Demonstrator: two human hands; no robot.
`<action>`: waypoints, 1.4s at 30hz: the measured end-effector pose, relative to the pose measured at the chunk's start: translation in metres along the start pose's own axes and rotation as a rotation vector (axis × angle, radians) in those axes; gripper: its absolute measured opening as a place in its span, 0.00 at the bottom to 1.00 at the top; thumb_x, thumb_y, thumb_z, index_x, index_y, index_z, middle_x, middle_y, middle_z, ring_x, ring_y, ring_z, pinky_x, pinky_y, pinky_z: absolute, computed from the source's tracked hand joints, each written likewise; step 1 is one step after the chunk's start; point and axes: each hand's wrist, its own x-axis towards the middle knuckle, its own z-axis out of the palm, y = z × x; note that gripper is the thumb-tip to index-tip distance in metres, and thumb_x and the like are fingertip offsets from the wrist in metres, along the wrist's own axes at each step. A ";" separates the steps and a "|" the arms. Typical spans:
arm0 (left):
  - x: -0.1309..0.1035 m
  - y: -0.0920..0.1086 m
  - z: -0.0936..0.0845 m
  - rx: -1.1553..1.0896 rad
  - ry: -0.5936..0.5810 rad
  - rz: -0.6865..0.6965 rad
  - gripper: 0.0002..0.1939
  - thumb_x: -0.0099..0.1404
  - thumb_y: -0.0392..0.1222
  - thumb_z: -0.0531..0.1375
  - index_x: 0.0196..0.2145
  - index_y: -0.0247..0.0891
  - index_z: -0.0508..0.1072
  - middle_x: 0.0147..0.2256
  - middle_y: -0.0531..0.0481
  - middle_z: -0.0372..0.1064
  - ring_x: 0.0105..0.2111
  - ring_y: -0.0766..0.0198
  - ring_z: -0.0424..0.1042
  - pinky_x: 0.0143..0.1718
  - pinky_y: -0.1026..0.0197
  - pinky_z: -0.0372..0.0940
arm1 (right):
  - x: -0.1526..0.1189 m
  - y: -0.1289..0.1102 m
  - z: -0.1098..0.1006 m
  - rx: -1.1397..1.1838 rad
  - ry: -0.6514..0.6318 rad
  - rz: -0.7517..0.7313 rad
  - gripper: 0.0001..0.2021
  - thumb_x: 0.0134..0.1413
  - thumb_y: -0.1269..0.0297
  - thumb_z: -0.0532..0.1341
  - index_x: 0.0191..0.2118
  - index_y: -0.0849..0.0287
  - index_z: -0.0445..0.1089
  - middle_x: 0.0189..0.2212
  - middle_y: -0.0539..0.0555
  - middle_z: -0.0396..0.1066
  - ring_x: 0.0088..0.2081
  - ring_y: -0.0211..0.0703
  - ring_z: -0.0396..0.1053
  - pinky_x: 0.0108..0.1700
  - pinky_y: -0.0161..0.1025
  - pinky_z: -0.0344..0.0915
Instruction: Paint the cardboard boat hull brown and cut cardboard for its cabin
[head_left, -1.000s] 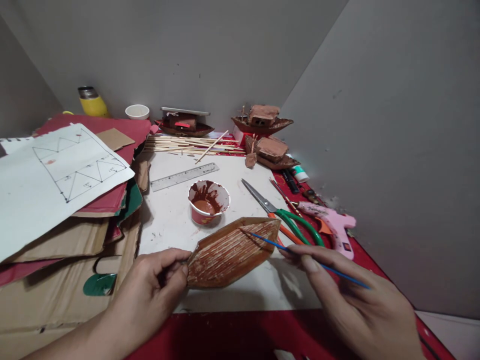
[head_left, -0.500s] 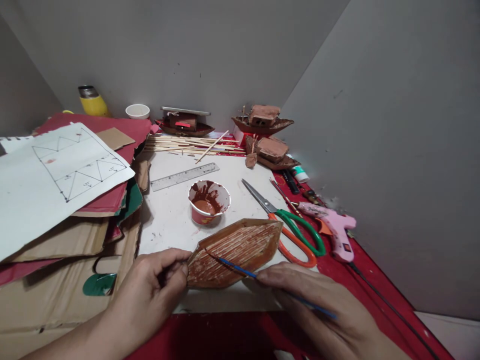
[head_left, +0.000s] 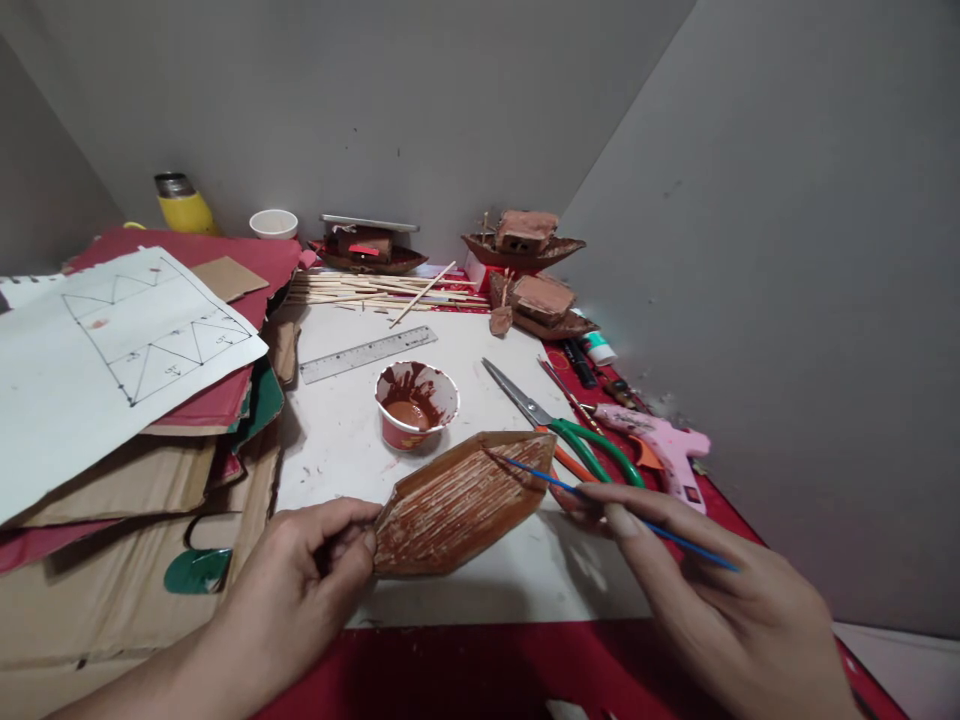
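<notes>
Painting step, I'd judge from here: left hand [head_left: 307, 570] pinches one end of a ribbed boat hull [head_left: 450, 515] over the white sheet [head_left: 337, 430]; right hand [head_left: 697, 600] holds a blue brush [head_left: 540, 476], tip at the ribbing. Next stroke likely wants light, steady pressure.

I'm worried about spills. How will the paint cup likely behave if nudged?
The paint cup looks thin-walled, so it's probably light and easily slid. It narrows toward its base, so a push high up might tip it. The brown paint sits low inside, so gentle nudges probably won't spill it.
</notes>
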 end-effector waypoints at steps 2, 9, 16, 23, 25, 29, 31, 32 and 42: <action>0.000 0.000 0.000 -0.002 0.005 -0.003 0.11 0.66 0.42 0.57 0.33 0.37 0.78 0.27 0.51 0.74 0.27 0.64 0.71 0.27 0.68 0.63 | -0.003 0.001 0.000 -0.031 0.039 0.022 0.08 0.64 0.62 0.59 0.43 0.53 0.76 0.33 0.52 0.81 0.32 0.43 0.79 0.38 0.34 0.76; 0.001 0.000 0.001 0.000 -0.005 0.008 0.11 0.66 0.41 0.56 0.33 0.37 0.78 0.27 0.51 0.75 0.27 0.64 0.71 0.27 0.68 0.64 | -0.007 0.003 0.001 0.128 -0.034 -0.006 0.10 0.63 0.67 0.59 0.47 0.51 0.74 0.36 0.50 0.80 0.33 0.39 0.78 0.41 0.32 0.75; 0.001 -0.001 0.000 0.029 -0.027 -0.011 0.15 0.68 0.44 0.53 0.34 0.37 0.77 0.31 0.48 0.77 0.29 0.62 0.72 0.27 0.67 0.63 | -0.003 -0.003 0.000 0.011 0.043 0.028 0.09 0.64 0.64 0.58 0.45 0.52 0.75 0.37 0.52 0.80 0.36 0.44 0.79 0.43 0.36 0.76; 0.000 0.000 0.001 0.006 -0.021 -0.012 0.13 0.67 0.44 0.54 0.33 0.37 0.77 0.31 0.48 0.76 0.29 0.63 0.72 0.26 0.67 0.63 | -0.004 -0.002 0.003 0.079 -0.017 -0.008 0.10 0.63 0.67 0.59 0.47 0.53 0.75 0.37 0.53 0.80 0.35 0.43 0.79 0.43 0.36 0.76; 0.000 0.000 0.001 -0.003 -0.010 -0.008 0.12 0.66 0.42 0.56 0.33 0.37 0.78 0.29 0.50 0.76 0.28 0.63 0.72 0.26 0.68 0.63 | -0.004 -0.002 0.004 0.138 -0.077 -0.054 0.11 0.62 0.70 0.59 0.48 0.52 0.74 0.37 0.52 0.80 0.35 0.41 0.79 0.42 0.34 0.76; 0.000 0.000 0.000 -0.003 -0.011 -0.008 0.12 0.66 0.42 0.56 0.33 0.37 0.78 0.29 0.50 0.76 0.27 0.64 0.71 0.26 0.68 0.63 | -0.002 -0.006 0.007 0.243 -0.188 -0.188 0.17 0.60 0.74 0.58 0.51 0.51 0.71 0.41 0.53 0.80 0.41 0.42 0.79 0.43 0.33 0.76; 0.001 0.000 0.000 -0.007 -0.024 -0.014 0.12 0.66 0.42 0.55 0.35 0.37 0.79 0.30 0.50 0.76 0.29 0.63 0.72 0.27 0.68 0.64 | -0.001 -0.009 0.008 0.299 -0.252 -0.276 0.19 0.60 0.75 0.56 0.54 0.51 0.70 0.43 0.53 0.80 0.44 0.42 0.79 0.45 0.33 0.76; 0.001 0.000 0.000 -0.010 -0.030 -0.018 0.13 0.67 0.42 0.55 0.37 0.37 0.79 0.31 0.49 0.77 0.30 0.63 0.72 0.27 0.67 0.64 | 0.000 -0.011 0.009 0.319 -0.278 -0.312 0.20 0.60 0.76 0.56 0.55 0.52 0.69 0.43 0.53 0.80 0.44 0.42 0.79 0.46 0.33 0.75; 0.001 0.001 0.000 -0.025 -0.045 -0.009 0.15 0.68 0.42 0.54 0.42 0.36 0.80 0.33 0.48 0.78 0.31 0.61 0.73 0.31 0.65 0.65 | 0.004 -0.027 0.008 0.300 -0.313 -0.373 0.25 0.57 0.81 0.55 0.57 0.49 0.66 0.42 0.52 0.81 0.43 0.43 0.80 0.46 0.35 0.77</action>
